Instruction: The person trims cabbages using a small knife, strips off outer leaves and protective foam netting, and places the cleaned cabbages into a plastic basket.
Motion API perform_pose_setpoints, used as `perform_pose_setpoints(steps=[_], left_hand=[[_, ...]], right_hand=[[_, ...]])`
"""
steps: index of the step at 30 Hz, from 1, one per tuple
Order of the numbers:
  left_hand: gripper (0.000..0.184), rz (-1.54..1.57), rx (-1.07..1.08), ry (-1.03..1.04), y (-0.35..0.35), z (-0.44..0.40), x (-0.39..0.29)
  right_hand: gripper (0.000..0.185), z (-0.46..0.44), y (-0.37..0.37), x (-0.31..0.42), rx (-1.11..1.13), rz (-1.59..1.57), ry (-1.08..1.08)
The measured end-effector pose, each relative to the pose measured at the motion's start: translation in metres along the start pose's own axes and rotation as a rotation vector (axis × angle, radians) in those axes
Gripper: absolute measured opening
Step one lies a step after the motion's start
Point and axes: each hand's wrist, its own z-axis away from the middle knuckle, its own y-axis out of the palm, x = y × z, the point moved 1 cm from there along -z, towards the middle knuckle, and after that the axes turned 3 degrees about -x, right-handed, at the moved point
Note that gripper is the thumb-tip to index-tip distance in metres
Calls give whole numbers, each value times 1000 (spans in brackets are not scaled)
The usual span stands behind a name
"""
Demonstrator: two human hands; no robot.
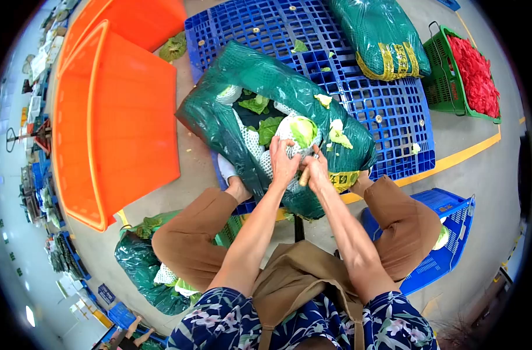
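A cabbage (304, 132) in a white foam net lies at the near side of an opened dark green plastic bag (213, 119). My left hand (284, 161) is closed on the cabbage at its netted lower side. Close beside it, my right hand (316, 168) grips a tool with a light wooden handle (304, 177); its working end is hidden. Inside the bag, more netted cabbages (249, 138) and loose green leaves (269, 129) show around a dark gap. Pale leaf scraps (339, 135) lie on the bag's right part.
The bag rests on a blue plastic pallet (394, 134), with another full green bag (382, 35) behind. Orange bins (131, 116) stand left. At right is a green crate (444, 76) of red material (473, 76). A blue crate (447, 245) and a green bag (143, 256) flank my legs.
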Motion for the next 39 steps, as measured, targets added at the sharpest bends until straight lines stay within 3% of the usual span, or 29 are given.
perform_pose_setpoints(steps=[2,5,11,12,17,21,23,26,29,30,31,33,34,37,38,39], left_hand=[[27,94,-12,-112,-5,-14,-2],[24,-23,-130,-445,1,-31,21],[24,-71,-201,-556,6,-44,56],[24,-75,-201,-525,4,-45,52],[18,-154,-181,-279,-6,-44,-1],[13,-207,-166,-21,-32,-31,-66],[14,-220,-152,44,-56,-20,-89],[15,-225,-132,98,-92,-6,-116],[15,-284,-61,103,-124,7,-133],[17,-308,-25,136,-131,11,-131],[18,-298,-4,152,-135,16,-129],[20,-276,36,188,-141,21,-125],[22,-224,61,42,-142,22,-122],[25,-52,24,-342,-136,24,-97],[29,46,23,-449,-129,24,-76],[30,180,-19,-546,-126,24,-70]], right_hand=[[69,-2,-8,13,55,123,-9],[56,0,-11,21,63,302,-112],[49,-2,-4,46,55,632,-481],[49,-30,-9,33,-13,706,-646],[57,-78,-21,19,114,554,-509],[49,-17,-6,47,110,411,-263],[46,2,-4,45,87,429,-369],[43,37,0,48,34,664,-860],[47,84,6,73,151,761,-825],[51,85,9,70,247,741,-936],[54,97,11,74,407,661,-818],[53,89,16,59,529,550,-845],[52,91,8,54,581,382,-302],[57,99,8,32,577,462,-190],[65,101,9,24,605,494,-248],[80,102,8,20,645,445,-176]])
